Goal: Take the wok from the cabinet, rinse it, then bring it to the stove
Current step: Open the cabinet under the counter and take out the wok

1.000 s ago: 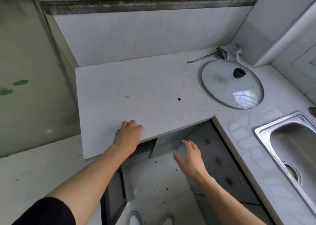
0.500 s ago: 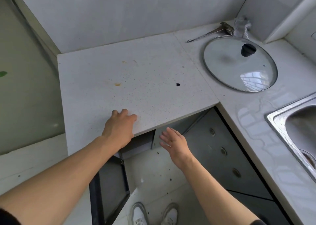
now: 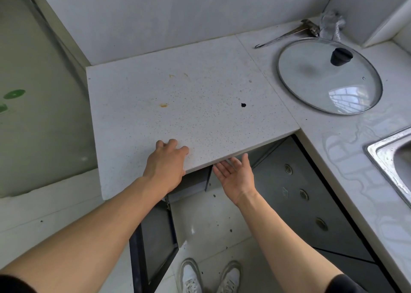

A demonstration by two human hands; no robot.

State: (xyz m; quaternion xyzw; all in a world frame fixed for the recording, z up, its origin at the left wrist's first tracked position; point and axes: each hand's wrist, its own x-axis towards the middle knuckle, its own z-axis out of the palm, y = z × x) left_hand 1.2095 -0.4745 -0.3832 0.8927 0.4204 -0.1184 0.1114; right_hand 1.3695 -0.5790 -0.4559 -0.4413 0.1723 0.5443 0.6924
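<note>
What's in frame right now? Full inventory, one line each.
stone slab: 1, speckled white, lying over the corner counter, front edge overhanging the cabinet
glass lid: 1, clear with black knob, flat on the counter right of the slab
metal utensil: 1, silver, on the counter behind the lid
crumpled wrap: 1, silvery, back corner
sink: 1, steel, right edge, partly cut off
cabinet doors: dark grey, below the counter
shoes: 2, white, on the floor
wok: none visible
left hand: 1, resting on top of the slab's front edge
right hand: 1, palm up, fingers under the slab's front edge
</note>
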